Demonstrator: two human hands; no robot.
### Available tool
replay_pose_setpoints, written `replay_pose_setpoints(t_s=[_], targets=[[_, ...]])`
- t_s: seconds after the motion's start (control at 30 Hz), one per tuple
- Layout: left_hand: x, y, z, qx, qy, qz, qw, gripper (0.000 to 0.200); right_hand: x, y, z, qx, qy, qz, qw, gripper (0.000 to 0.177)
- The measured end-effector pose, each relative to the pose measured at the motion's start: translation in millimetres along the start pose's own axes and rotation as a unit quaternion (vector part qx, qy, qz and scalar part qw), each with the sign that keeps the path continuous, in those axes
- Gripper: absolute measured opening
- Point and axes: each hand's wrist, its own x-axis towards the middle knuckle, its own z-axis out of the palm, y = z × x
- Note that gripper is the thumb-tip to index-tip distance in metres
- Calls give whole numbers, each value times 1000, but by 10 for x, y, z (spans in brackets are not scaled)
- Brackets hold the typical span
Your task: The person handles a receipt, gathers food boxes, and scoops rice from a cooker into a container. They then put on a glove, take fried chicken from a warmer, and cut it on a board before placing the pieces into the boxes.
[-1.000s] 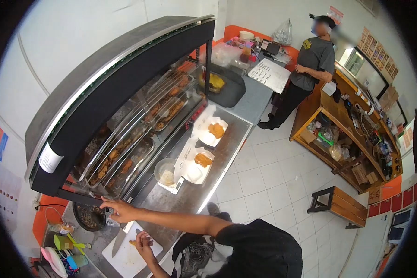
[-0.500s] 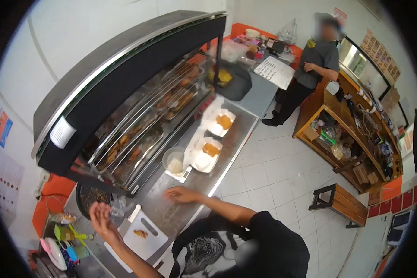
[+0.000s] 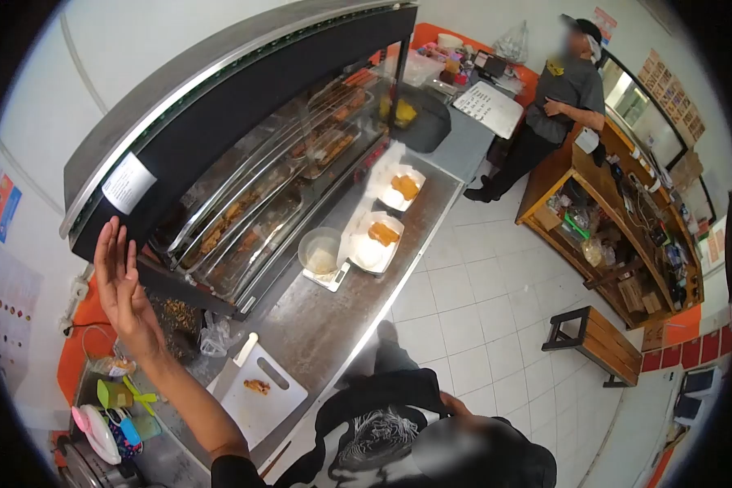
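Observation:
My left hand [image 3: 122, 285] is raised with fingers stretched, in front of the lower left corner of the heated display case [image 3: 159, 167] and just below its white paper label [image 3: 128, 184]. Nothing is in it. Of my right hand, only a small bit of skin [image 3: 455, 405] shows beside my dark shirt; its fingers are hidden. On the counter below my left forearm lies a white cutting board [image 3: 281, 407] with a small browned piece of food [image 3: 257, 386] on it. A knife with a white handle [image 3: 246, 348] rests at the board's upper edge.
Two open boxes hold white rice and golden pieces, one nearer [image 3: 369, 257] and one farther [image 3: 402, 203]. A clear tub [image 3: 319, 253] sits on a small scale [image 3: 332, 281]. Another person [image 3: 561, 106] stands at the far end. A wooden bench [image 3: 598, 342] is on the tiled floor.
My left hand has risen toward the display case's lower corner. My right hand has drawn back from over the counter to beside my body. The view has shifted slightly.

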Motion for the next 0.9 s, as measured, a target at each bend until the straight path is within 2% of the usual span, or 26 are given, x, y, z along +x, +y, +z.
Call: replay_pose_setpoints(t_s=[0.1, 0.2, 0.43, 0.63, 0.73, 0.83, 0.9], targets=[[95, -9, 64, -1, 3, -9, 1000, 60, -351, 226, 256, 76, -27, 82, 993, 45], [162, 25, 94, -11, 6, -18, 1000, 57, -396, 270, 287, 111, -14, 104, 988, 44], [319, 146, 308, -20, -7, -79, 997, 50, -3, 357, 15, 121, -1, 60, 991, 44], [477, -40, 367, 8, 13, -86, 996, 46, 172, 675, -345, 119, 3, 50, 992, 43], [506, -176, 585, -61, 112, -67, 990, 39, 196, 974, -462, 108, -3, 53, 993, 43], [427, -273, 972, -70, 134, -55, 987, 39, 185, 1348, -561, 81, -17, 51, 995, 43], [331, -241, 1355, -53, 108, -69, 990, 44, 184, 1604, -660, 56, -25, 48, 997, 42]])
